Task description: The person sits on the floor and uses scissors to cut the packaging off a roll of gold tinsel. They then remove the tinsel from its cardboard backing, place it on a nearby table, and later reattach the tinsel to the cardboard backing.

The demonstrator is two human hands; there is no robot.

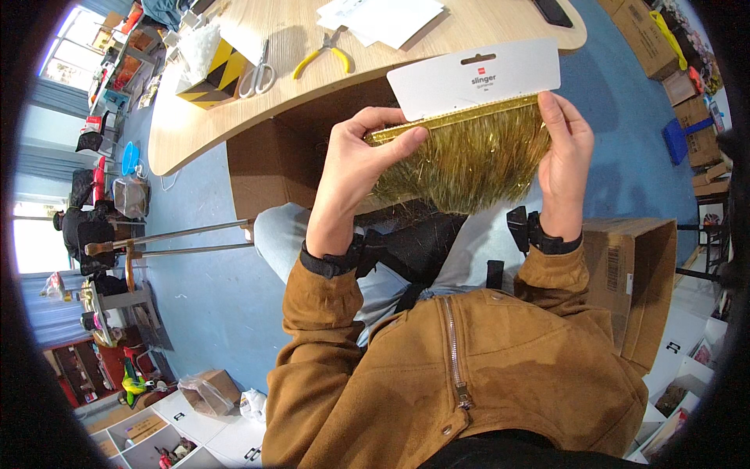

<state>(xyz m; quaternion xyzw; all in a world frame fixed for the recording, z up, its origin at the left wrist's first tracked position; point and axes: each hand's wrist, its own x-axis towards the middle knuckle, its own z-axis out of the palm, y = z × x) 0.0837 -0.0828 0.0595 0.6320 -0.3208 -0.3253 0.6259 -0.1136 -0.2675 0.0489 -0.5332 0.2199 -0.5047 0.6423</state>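
Between my two hands hangs a gold tinsel fringe garland (469, 160), its shiny band along the top and its strands pointing down toward my lap. A white header card (476, 78) with a hanging slot rises behind the band. My left hand (367, 152) pinches the left end, thumb over the band and fingers behind. At the other end my right hand (564, 141) grips the top corner where card and fringe meet, thumb in front. The garland is held above my knees, close to the table's front edge.
On the wooden table (312, 94) lie yellow-handled pliers (324, 61), scissors (260, 74), white papers (381, 19) and a black phone (553, 11). A yellow-and-black striped box (215, 82) stands at left. Open cardboard boxes sit under the table and at my right (637, 289).
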